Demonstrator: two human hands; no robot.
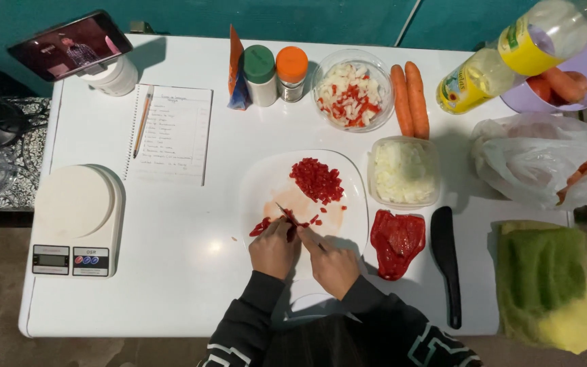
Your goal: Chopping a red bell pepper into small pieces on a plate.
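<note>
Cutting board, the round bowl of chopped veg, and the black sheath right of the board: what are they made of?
Cutting board: likely plastic, white, matte, stained red by pepper juice. Round bowl: clear, glossy rim; glass or clear plastic, cannot tell which. Black sheath: looks like moulded plastic, dull black. Left hand and right hand cut on the board.

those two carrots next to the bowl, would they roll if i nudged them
The two carrots are round and tapered, lying loose on the smooth white table, so a sideways nudge would probably roll them, curving toward the thin end. They look stiff and whole, so likely easy to lift without bending.
</note>
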